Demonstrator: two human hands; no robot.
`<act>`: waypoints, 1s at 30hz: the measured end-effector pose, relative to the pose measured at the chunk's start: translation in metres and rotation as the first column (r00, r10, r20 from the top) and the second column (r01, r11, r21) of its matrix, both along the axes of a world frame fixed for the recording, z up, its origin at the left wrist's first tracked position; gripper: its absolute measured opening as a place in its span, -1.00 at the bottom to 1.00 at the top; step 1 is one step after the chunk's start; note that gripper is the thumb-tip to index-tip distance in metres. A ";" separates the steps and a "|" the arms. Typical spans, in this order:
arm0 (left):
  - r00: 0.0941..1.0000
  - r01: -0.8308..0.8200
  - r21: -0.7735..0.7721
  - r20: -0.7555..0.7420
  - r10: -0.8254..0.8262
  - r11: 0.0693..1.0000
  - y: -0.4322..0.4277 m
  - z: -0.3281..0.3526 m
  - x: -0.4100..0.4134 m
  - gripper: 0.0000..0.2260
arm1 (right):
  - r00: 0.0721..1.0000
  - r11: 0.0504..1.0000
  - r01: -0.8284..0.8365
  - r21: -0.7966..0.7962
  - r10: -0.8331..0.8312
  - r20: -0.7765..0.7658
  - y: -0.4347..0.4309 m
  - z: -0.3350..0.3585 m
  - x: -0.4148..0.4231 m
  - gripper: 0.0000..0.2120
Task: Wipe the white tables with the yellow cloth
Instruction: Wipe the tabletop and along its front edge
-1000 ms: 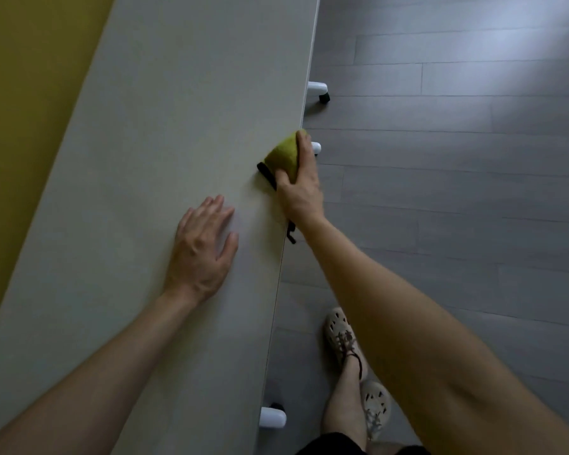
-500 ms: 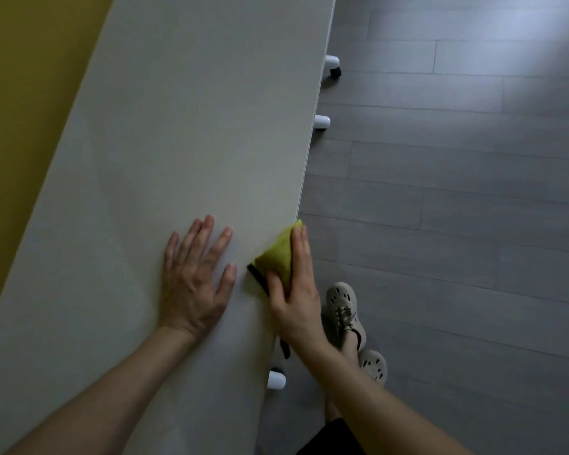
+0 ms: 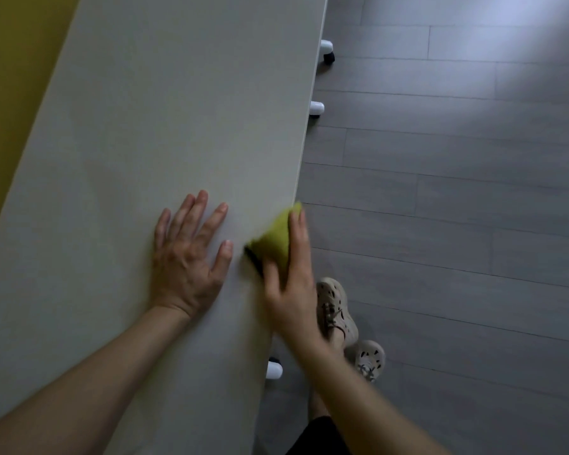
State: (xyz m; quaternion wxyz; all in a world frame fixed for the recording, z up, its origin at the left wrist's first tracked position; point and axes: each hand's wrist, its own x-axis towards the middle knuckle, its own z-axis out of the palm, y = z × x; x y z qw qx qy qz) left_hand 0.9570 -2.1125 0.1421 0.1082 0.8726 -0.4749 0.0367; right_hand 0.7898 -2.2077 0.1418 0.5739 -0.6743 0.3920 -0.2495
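Observation:
A long white table (image 3: pixel 178 110) runs from the lower left to the top of the head view. The yellow cloth (image 3: pixel 275 239), with a dark edge, lies folded over the table's right edge. My right hand (image 3: pixel 289 284) grips it there, thumb on the tabletop side and fingers down the outer side. Just to the left of the cloth, my left hand (image 3: pixel 188 254) rests flat on the tabletop with its fingers spread. The right hand and cloth are blurred.
A yellow wall (image 3: pixel 10 77) borders the table on the left. Grey plank floor (image 3: pixel 457 224) lies to the right. White table feet with castors (image 3: pixel 326 50) (image 3: pixel 316 109) (image 3: pixel 274 369) stick out under the edge. My feet in beige clogs (image 3: pixel 337 310) stand beside the table.
My right hand slid the cloth along the table's right edge toward me, from far ahead to beside my left hand. The left hand stayed flat on the table.

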 end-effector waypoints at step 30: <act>0.999 -0.012 -0.014 0.035 0.013 1.000 -0.004 0.000 0.000 -0.44 | 0.999 0.999 -0.025 0.039 0.024 0.024 0.033 0.006 -0.022 -0.18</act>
